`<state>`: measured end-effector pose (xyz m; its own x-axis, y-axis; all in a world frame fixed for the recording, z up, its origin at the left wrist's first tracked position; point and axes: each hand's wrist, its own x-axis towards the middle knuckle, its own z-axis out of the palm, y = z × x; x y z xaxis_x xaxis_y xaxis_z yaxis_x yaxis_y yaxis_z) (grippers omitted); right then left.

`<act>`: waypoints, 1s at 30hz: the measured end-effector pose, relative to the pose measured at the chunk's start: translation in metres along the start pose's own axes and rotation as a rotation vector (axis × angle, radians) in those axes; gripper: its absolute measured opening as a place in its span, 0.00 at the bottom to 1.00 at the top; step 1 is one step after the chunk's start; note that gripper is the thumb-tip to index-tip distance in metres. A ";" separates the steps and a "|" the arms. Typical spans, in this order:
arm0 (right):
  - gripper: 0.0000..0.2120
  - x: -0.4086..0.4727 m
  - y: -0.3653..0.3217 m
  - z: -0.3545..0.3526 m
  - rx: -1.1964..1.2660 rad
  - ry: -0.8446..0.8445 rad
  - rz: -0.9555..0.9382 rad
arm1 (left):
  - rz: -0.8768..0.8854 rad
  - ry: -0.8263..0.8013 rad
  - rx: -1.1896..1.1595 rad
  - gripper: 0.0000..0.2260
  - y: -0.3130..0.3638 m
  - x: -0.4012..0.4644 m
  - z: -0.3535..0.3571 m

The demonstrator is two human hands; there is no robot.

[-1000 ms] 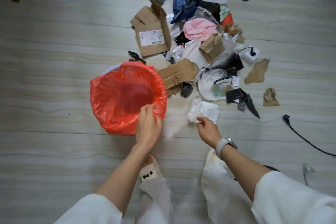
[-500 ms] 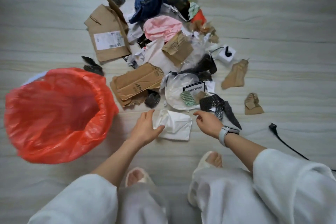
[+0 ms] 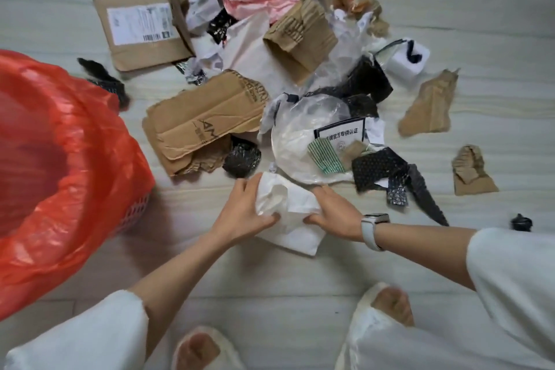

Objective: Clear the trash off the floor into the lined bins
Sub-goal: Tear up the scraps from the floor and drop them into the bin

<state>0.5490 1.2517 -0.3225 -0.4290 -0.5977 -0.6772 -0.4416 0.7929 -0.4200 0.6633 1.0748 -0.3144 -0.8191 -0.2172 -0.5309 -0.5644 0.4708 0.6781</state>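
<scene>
Left hand [image 3: 243, 213] and right hand [image 3: 332, 213] fingers [image 3: 313, 219] pinching crumpled white paper [image 3: 286, 213] between them on floor [image 3: 270, 288]. Best bunched tight, lifted whole, carried left to red-lined bin [image 3: 60, 159].

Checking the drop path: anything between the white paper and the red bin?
Nothing visible. Both hands, left and right, already grip the white paper. The floor between it and the red bin to the left is bare; the cardboard lies farther back.
</scene>
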 end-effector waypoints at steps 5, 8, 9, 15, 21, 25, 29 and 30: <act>0.10 -0.011 -0.031 -0.060 0.247 0.335 -0.252 | 0.113 0.079 -0.328 0.35 0.057 0.013 -0.071; 0.08 0.002 -0.065 -0.108 0.381 0.512 -0.301 | 0.269 0.094 -0.262 0.34 0.089 0.015 -0.126; 0.09 0.007 -0.080 -0.123 0.434 0.567 -0.327 | 0.293 0.133 -0.168 0.35 0.098 0.011 -0.144; 0.14 0.024 -0.205 -0.178 0.735 0.711 -0.638 | 0.355 0.886 0.093 0.22 0.128 -0.059 -0.239; 0.22 0.032 -0.317 -0.160 0.857 0.566 -0.755 | 0.112 1.563 0.258 0.19 0.081 -0.170 -0.257; 0.19 0.042 -0.324 -0.122 0.826 0.464 -0.671 | -0.286 1.276 0.590 0.20 0.019 -0.195 -0.238; 0.17 0.053 -0.298 -0.103 0.668 0.430 -0.588 | -0.667 0.451 0.371 0.26 -0.014 -0.169 -0.214; 0.17 0.055 -0.287 -0.102 0.615 0.429 -0.572 | -0.654 0.435 0.338 0.27 -0.013 -0.160 -0.211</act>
<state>0.5718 0.9791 -0.1772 -0.5837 -0.8110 -0.0408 -0.2339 0.2160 -0.9480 0.7801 0.9229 -0.1307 -0.3453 -0.8102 -0.4736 -0.9328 0.3516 0.0786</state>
